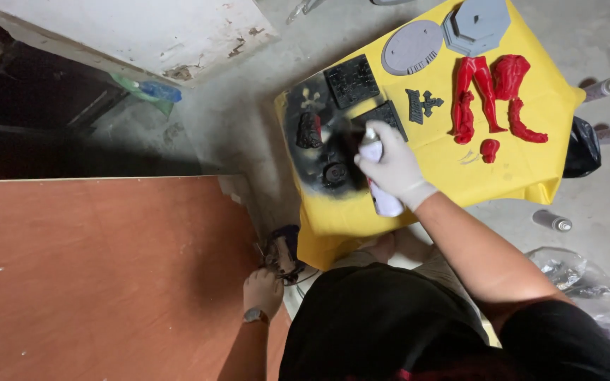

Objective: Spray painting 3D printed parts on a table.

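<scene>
A white-gloved right hand (pixel 392 167) wraps its fingers around a white cylindrical spray can (pixel 379 180), held above the black-sprayed patch of a yellow sheet (pixel 524 169) beside glossy red figure parts (pixel 492 95). The bare left hand (pixel 262 291) rests low by a brown board (pixel 100 275); I cannot tell how its fingers lie.
</scene>
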